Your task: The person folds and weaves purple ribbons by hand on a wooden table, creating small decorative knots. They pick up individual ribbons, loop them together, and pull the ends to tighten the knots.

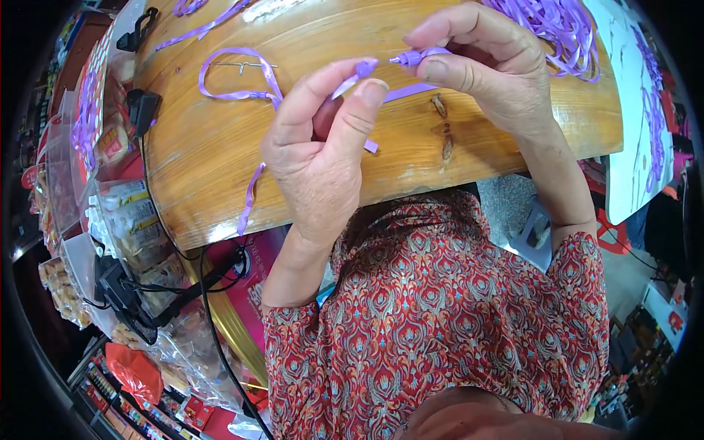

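Over the wooden table (pixel 484 158), my left hand (pixel 315 143) pinches a small purple connector piece (pixel 365 68) between thumb and forefinger, with a pale strip running from it. Facing it across a narrow gap, a second purple connector piece (pixel 407 59) with a thin pointed tip is gripped by my right hand (pixel 495 73). Purple ribbon (pixel 411 92) stretches between the hands, below the pieces. A looped ribbon (pixel 220 94) lies left of my left hand, and a loose ribbon end (pixel 251 199) reaches the table's near edge.
A heap of purple ribbons (pixel 554 33) lies at the far right of the table. Inside the ribbon loop is a thin metal piece (pixel 242 66). Black clips (pixel 143 110) and a cable line the left edge, beside packaged goods (pixel 132 213). A white surface (pixel 623 176) adjoins on the right.
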### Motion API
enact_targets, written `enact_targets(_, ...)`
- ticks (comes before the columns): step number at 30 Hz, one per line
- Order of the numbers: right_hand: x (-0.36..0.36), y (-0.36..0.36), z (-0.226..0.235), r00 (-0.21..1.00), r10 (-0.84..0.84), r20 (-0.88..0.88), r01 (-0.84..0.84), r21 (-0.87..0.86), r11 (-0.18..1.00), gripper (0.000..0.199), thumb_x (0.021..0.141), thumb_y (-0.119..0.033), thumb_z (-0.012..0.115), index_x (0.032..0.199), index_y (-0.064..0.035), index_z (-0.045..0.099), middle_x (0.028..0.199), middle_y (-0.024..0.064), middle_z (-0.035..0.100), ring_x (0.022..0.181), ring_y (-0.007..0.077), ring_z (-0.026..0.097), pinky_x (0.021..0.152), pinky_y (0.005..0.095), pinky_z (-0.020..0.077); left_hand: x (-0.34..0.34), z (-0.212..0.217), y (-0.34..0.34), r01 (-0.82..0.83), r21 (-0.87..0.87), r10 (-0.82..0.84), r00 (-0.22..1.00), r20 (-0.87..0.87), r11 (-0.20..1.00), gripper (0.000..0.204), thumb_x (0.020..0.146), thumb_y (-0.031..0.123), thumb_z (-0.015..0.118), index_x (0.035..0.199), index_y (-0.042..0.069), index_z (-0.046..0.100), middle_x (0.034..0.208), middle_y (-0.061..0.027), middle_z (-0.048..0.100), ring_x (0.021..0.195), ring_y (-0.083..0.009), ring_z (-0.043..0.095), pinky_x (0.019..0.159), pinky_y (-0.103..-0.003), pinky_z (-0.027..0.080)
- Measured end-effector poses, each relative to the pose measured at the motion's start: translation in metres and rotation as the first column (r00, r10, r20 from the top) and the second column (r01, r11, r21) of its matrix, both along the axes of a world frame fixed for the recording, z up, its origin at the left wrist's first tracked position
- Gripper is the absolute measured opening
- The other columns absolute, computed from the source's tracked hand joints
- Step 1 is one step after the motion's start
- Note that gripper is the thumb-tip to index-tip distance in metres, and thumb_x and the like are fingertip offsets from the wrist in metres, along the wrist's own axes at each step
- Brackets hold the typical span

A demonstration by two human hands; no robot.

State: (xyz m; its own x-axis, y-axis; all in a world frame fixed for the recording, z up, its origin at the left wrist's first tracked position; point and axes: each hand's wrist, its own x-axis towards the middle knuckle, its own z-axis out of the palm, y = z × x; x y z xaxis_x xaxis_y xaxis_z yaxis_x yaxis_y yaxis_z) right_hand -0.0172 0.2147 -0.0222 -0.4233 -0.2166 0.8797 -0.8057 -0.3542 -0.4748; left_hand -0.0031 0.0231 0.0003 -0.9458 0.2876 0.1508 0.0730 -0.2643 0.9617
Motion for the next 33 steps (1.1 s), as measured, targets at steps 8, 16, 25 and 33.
enact_targets(8,0.016,-0.006,0.012,0.926,-0.145,0.35,0.139,0.043,0.989,0.031,0.082,0.005,0.06,0.112,0.0046,0.052,0.094,0.0098,0.063,0.089,0.013,0.06,0.08,0.0244,0.0483,-0.004,0.001,0.018,0.142,0.246,-0.179,0.975,0.134,0.959,0.027,0.079,-0.003,0.066,0.105,-0.002,0.061,0.087,-0.0033,0.065,0.077,-0.0052,0.058,0.069,-0.016,0.046)
enact_targets(16,0.0,-0.001,0.005,0.982,-0.11,-0.155,0.129,0.121,0.984,0.035,0.085,0.004,0.058,0.118,0.0054,0.047,0.089,0.008,0.063,0.085,0.0105,0.06,0.076,0.0214,0.0469,-0.009,-0.013,0.015,0.199,0.257,-0.222,0.973,0.063,0.946,0.021,0.079,0.0,0.067,0.099,-0.002,0.063,0.09,-0.0067,0.066,0.077,-0.0081,0.06,0.074,-0.019,0.047)
enact_targets(25,0.017,-0.007,0.016,0.962,-0.177,-0.21,0.214,0.174,0.961,0.033,0.085,0.007,0.055,0.118,0.0045,0.049,0.095,0.0076,0.061,0.089,0.0106,0.059,0.08,0.0221,0.0468,-0.006,-0.018,0.016,0.106,0.324,-0.134,0.989,0.065,0.94,0.02,0.08,0.002,0.067,0.099,-0.002,0.062,0.089,-0.0055,0.065,0.078,-0.0074,0.058,0.071,-0.019,0.046)
enact_targets(33,0.049,-0.011,0.067,0.541,-0.673,0.504,0.339,0.602,0.723,0.024,0.076,0.001,0.066,0.1,0.002,0.063,0.088,0.0115,0.064,0.079,0.0185,0.062,0.066,0.0258,0.0467,-0.004,-0.007,0.009,0.135,0.138,-0.15,0.983,0.102,0.981,0.023,0.083,0.005,0.064,0.105,0.0,0.061,0.09,-0.0023,0.064,0.08,-0.006,0.057,0.068,-0.017,0.044)
